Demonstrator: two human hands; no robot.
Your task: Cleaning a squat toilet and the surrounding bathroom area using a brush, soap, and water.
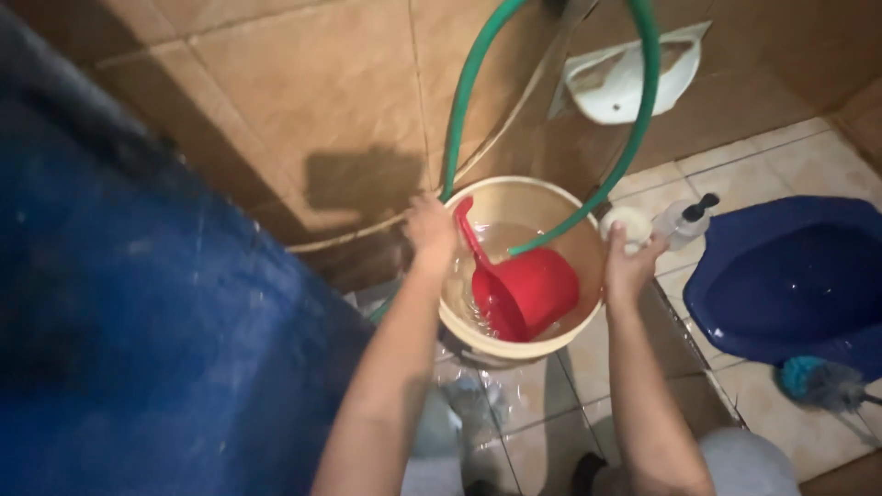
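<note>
My left hand [430, 230] grips the far left rim of the bucket [459, 317], fingers curled over the edge right where the green hose [643, 110] comes down. My right hand [627, 266] is closed around a small round white object [627, 223] just off the bucket's right rim; I cannot tell what it is. The two hands sit apart, one on each side of the bucket.

The cream bucket stands at the middle of the frame, partly filled with water. A red dipper [528, 289] floats tilted inside, its handle pointing to the upper left. The hose loops up out of the frame and its end dips into the water.

Just right of my right hand stands a clear pump bottle [684, 220] with a black top; any label is too blurred to make out. A white wall dish [625, 83] hangs at upper centre-right. A blue basin [790, 276] sits at the right edge, a teal brush [822, 381] below it. A big blue drum [138, 312] fills the left. The walls are brown tile [303, 83], the floor [799, 156] pale wet tile.
</note>
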